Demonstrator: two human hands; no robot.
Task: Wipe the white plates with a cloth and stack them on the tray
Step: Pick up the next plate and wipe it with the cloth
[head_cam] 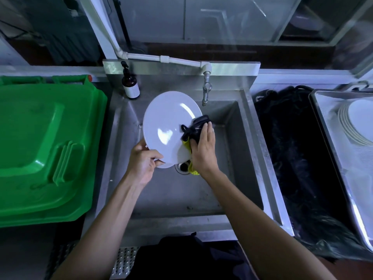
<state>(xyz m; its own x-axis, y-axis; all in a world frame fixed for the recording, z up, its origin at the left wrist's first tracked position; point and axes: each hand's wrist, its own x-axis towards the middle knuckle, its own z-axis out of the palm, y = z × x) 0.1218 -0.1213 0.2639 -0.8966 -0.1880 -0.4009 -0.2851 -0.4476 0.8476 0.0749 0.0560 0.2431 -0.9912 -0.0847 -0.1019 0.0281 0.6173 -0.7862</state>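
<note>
The left hand (142, 160) pinches the plate (169, 128) by its near rim, tilted above the sink (238, 158). The right hand (203, 148) presses the cloth (194, 128) to its right edge, fingers seemingly curled. Better to sweep the whole face while gripping firmly, then carry it to the tray (323, 110).

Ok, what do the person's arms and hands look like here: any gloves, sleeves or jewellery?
Both forearms are bare up to the frame's lower edge; no sleeves show. The left hand and right hand wear no gloves, and no watch, ring or bracelet is visible.
</note>
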